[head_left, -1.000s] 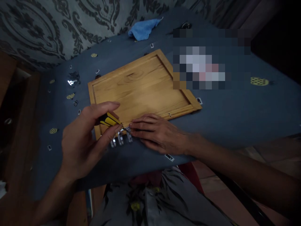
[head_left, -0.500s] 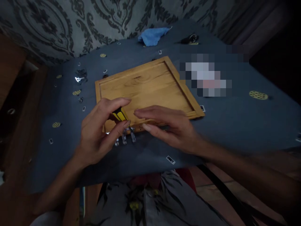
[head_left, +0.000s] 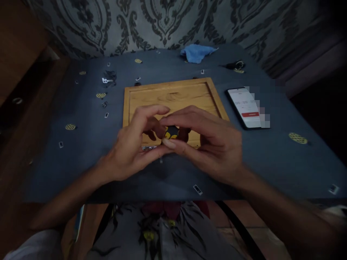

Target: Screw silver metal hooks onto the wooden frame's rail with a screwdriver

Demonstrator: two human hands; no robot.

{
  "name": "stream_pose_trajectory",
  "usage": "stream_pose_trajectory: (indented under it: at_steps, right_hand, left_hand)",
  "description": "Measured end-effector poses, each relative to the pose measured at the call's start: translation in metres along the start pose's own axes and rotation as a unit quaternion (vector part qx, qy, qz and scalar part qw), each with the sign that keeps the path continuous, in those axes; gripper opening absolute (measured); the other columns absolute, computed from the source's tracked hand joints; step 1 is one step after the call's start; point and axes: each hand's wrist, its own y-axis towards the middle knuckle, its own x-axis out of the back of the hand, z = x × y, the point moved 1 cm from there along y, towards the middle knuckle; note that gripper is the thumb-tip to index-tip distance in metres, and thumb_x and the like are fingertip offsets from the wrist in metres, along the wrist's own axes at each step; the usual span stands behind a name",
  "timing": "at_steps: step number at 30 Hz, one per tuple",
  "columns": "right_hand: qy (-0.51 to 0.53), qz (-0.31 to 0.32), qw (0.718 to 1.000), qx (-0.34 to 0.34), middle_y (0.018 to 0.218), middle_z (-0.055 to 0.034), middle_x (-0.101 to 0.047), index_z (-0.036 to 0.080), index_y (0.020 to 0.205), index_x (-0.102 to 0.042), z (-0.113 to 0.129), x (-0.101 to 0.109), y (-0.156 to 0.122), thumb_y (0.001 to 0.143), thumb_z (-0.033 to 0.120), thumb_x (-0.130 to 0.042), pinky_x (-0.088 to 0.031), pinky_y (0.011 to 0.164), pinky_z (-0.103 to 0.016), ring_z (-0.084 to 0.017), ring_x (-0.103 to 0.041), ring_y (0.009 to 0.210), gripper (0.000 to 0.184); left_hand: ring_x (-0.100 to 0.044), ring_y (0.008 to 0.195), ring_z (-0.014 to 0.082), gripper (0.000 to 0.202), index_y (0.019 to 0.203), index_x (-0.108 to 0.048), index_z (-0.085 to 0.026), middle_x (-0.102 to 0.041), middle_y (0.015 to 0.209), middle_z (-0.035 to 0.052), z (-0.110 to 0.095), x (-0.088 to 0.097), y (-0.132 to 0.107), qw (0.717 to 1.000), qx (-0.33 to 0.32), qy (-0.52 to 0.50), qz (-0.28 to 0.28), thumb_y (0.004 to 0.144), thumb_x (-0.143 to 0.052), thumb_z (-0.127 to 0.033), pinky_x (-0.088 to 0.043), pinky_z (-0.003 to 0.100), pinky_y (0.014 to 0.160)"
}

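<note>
A yellow-and-black screwdriver handle (head_left: 171, 132) stands between my two hands, over the near edge of a framed wooden panel (head_left: 168, 86). My right hand (head_left: 214, 144) has its thumb and fingers closed round the handle. My left hand (head_left: 135, 144) is at the handle's left side, thumb and bent fingers against it, with the index finger raised. The screwdriver's tip is hidden behind the hands. Just below my left fingers, part of a metal hinge (head_left: 149, 147) shows at the panel's near edge.
A phone (head_left: 242, 108) lies right of the panel. Behind are a blue cloth (head_left: 197, 53) and a dark tool with a ring-shaped handle (head_left: 235, 65). Metal hardware (head_left: 108, 80) and small screws (head_left: 104, 104) lie to the left on the blue tablecloth (head_left: 89, 162).
My right hand has moved in from beside the screwdriver and closed round its handle. My left index finger has lifted away. The view has shifted, and the phone now shows more clearly.
</note>
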Motion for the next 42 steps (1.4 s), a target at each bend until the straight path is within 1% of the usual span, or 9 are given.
stream_pose_trajectory:
  at_steps: [5, 10, 18, 23, 29, 32, 34, 38, 42]
  right_hand:
    - [0.008, 0.001, 1.0, -0.03, 0.106, -0.0029, -0.074, 0.024, 0.113, -0.068, 0.004, -0.001, -0.003, 0.096, 0.027, -0.067, -0.06, 0.071, -0.028, -0.017, -0.07, 0.089, 0.018]
    - [0.019, -0.029, 0.996, -0.088, 0.099, -0.0015, -0.073, 0.022, 0.111, -0.067, 0.005, -0.005, -0.006, 0.094, 0.026, -0.069, -0.06, 0.068, -0.024, -0.015, -0.071, 0.087, 0.017]
    - [0.01, 0.0, 0.999, -0.053, 0.117, -0.0053, -0.071, 0.025, 0.13, -0.065, 0.005, 0.0, -0.003, 0.096, 0.022, -0.065, -0.062, 0.067, -0.028, -0.018, -0.071, 0.093, 0.034]
    - [0.053, 0.057, 0.996, -0.047, 0.106, -0.0034, -0.072, 0.021, 0.125, -0.068, 0.004, 0.007, 0.006, 0.1, 0.021, -0.058, -0.06, 0.069, -0.025, -0.011, -0.068, 0.075, 0.027]
    - [0.094, 0.026, 0.992, -0.077, 0.097, -0.0005, -0.07, 0.018, 0.102, -0.07, -0.003, 0.005, 0.013, 0.094, 0.025, -0.069, -0.052, 0.057, -0.019, -0.008, -0.062, 0.069, 0.011]
    - [0.137, 0.024, 0.985, -0.101, 0.087, 0.001, -0.067, 0.018, 0.092, -0.067, -0.005, 0.003, 0.015, 0.087, 0.024, -0.076, -0.053, 0.06, -0.021, -0.011, -0.065, 0.075, 0.012]
    - [0.162, 0.039, 0.981, -0.102, 0.087, 0.0016, -0.066, 0.018, 0.096, -0.066, -0.005, 0.005, 0.015, 0.085, 0.021, -0.076, -0.053, 0.062, -0.022, -0.012, -0.066, 0.076, 0.014]
    - [0.219, 0.101, 0.966, -0.089, 0.098, 0.0017, -0.067, 0.018, 0.11, -0.068, -0.005, 0.009, 0.015, 0.094, 0.019, -0.064, -0.052, 0.056, -0.018, -0.005, -0.061, 0.063, 0.017]
    - [0.23, 0.077, 0.967, -0.08, 0.091, 0.0038, -0.064, 0.015, 0.106, -0.068, -0.008, 0.007, 0.011, 0.092, 0.017, -0.067, -0.048, 0.053, -0.015, -0.002, -0.056, 0.056, 0.014]
  left_hand:
    - [-0.064, 0.112, 0.0268, 0.056, 0.129, -0.048, -0.025, -0.064, 0.119, 0.0071, 0.016, 0.001, -0.015, 0.986, 0.01, 0.124, 0.108, 0.086, -0.071, -0.053, -0.057, 0.042, 0.09]
    - [-0.06, 0.11, 0.0301, 0.052, 0.118, -0.057, -0.018, -0.063, 0.116, 0.0111, 0.025, -0.018, -0.031, 0.959, 0.01, 0.243, 0.146, 0.086, -0.067, -0.058, -0.054, 0.046, 0.092]
    - [-0.059, 0.105, 0.0302, 0.045, 0.118, -0.06, -0.017, -0.066, 0.111, 0.0107, 0.028, -0.028, -0.036, 0.955, 0.01, 0.263, 0.134, 0.09, -0.066, -0.051, -0.051, 0.049, 0.093]
    - [-0.06, 0.105, 0.03, 0.04, 0.115, -0.062, -0.017, -0.067, 0.111, 0.0103, 0.028, -0.029, -0.036, 0.955, 0.021, 0.265, 0.131, 0.089, -0.068, -0.047, -0.052, 0.048, 0.092]
    - [-0.062, 0.104, 0.0295, 0.039, 0.116, -0.063, -0.019, -0.067, 0.114, 0.0103, 0.03, -0.03, -0.037, 0.955, 0.018, 0.272, 0.115, 0.09, -0.066, -0.049, -0.053, 0.05, 0.093]
    - [-0.062, 0.101, 0.0294, 0.042, 0.116, -0.063, -0.019, -0.068, 0.108, 0.0097, 0.032, -0.031, -0.038, 0.957, 0.004, 0.272, 0.104, 0.091, -0.062, -0.053, -0.054, 0.048, 0.089]
    - [-0.062, 0.1, 0.0293, 0.043, 0.116, -0.063, -0.019, -0.068, 0.106, 0.0094, 0.032, -0.031, -0.039, 0.957, -0.002, 0.272, 0.096, 0.092, -0.06, -0.055, -0.054, 0.047, 0.087]
    - [-0.062, 0.101, 0.0294, 0.041, 0.113, -0.064, -0.02, -0.068, 0.109, 0.0096, 0.032, -0.03, -0.039, 0.958, 0.0, 0.272, 0.092, 0.093, -0.058, -0.056, -0.054, 0.047, 0.086]
    - [-0.062, 0.102, 0.0291, 0.039, 0.115, -0.064, -0.021, -0.068, 0.109, 0.0091, 0.033, -0.03, -0.039, 0.959, 0.002, 0.269, 0.093, 0.093, -0.06, -0.053, -0.054, 0.046, 0.087]
